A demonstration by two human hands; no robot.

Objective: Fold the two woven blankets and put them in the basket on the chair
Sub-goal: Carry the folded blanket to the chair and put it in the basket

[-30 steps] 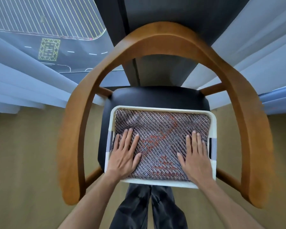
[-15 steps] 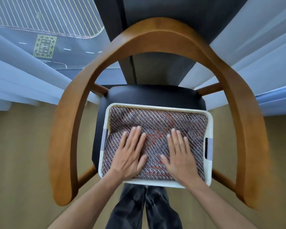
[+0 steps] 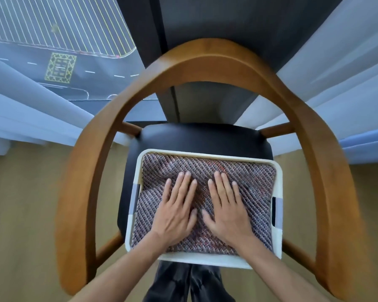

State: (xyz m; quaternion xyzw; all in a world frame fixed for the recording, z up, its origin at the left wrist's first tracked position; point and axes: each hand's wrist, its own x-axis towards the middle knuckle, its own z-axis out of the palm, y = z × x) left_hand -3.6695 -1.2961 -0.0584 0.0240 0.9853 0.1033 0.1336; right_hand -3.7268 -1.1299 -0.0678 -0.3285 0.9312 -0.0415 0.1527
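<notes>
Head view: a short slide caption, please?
Left hand and right hand press the woven blanket in the basket on the chair.

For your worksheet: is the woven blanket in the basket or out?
In: the woven blanket lies within the basket rim on all sides.

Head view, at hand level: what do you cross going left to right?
Left side of the curved brown wooden chair arm → black seat edge → white plastic basket's left rim → left hand → right hand → basket's right rim → chair arm's right side.
</notes>
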